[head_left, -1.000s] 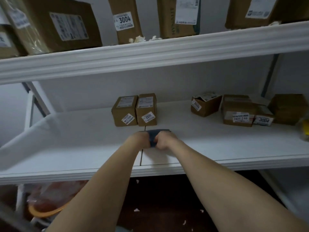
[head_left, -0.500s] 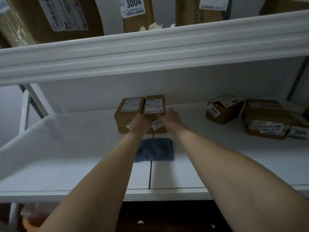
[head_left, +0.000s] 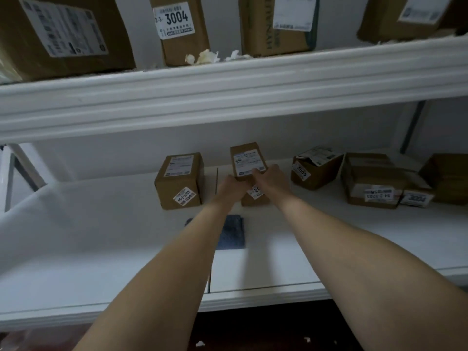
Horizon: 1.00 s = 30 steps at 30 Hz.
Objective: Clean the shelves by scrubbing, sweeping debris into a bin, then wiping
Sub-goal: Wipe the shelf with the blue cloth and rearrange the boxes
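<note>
Straight ahead, a person reaches both bare arms onto a white lower shelf (head_left: 101,236). The left hand (head_left: 230,184) and the right hand (head_left: 269,178) clasp a small brown cardboard box with white labels (head_left: 247,158) from either side. Their fingers curl round its edges, and the right hand's fingers lie over the top label. Whether its base touches the shelf cannot be told.

A folded blue cloth (head_left: 233,235) lies flat on the shelf just in front of the held box, partly hidden under the left forearm. A second small brown box (head_left: 179,181) stands apart to the left. More brown boxes sit to the right, the nearest marked 3005 (head_left: 314,171).

On the white upper shelf (head_left: 228,92) stand larger cartons, one labelled 3004 (head_left: 179,29), with crumpled white scraps (head_left: 202,57) at its foot.
</note>
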Motion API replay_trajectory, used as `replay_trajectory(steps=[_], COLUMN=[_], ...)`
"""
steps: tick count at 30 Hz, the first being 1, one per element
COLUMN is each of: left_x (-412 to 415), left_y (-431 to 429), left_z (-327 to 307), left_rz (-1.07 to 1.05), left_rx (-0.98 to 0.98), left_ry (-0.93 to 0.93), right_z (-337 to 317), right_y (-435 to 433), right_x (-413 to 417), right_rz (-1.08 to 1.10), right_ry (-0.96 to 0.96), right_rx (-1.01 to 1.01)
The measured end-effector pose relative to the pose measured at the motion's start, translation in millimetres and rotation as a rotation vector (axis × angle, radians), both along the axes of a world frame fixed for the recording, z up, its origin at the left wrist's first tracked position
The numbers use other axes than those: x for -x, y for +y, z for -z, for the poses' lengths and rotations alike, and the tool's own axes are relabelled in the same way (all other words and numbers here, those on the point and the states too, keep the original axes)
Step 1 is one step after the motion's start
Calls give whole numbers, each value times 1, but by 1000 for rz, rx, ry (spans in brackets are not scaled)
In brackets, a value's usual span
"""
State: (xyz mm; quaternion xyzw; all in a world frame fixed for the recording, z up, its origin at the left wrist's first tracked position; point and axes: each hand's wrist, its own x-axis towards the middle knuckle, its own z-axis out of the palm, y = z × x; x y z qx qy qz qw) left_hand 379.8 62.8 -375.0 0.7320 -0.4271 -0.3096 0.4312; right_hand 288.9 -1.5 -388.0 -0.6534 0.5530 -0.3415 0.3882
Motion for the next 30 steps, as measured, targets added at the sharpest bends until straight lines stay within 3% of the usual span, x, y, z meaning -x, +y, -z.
replay_trajectory(steps=[8,15,18,20,23,27,30], left_x=[74,91,71,42,-12,-58,-63], left_y=[-4,1,10,19,44,79,83], left_z=[-2,-7,-20,-26,-28,-13,4], left_rz=[194,321,292,254,211,254,430], left_rx=[-48,-169,-175,-231,-439,-630,-754], left_ry=[29,-122,-323,-527,-759,-658,-765], right_z=[-9,-18,-28,-36,-35,-5,23], right_y=[1,16,32,43,61,93,107], right_x=[88,114,101,81,43,-12,-29], right_rz=[174,278,364,209,-185,-551,-643], right_ry=[149,353,542,551,531,666,777], right_rx=[-60,-160,106,368,397,247,265])
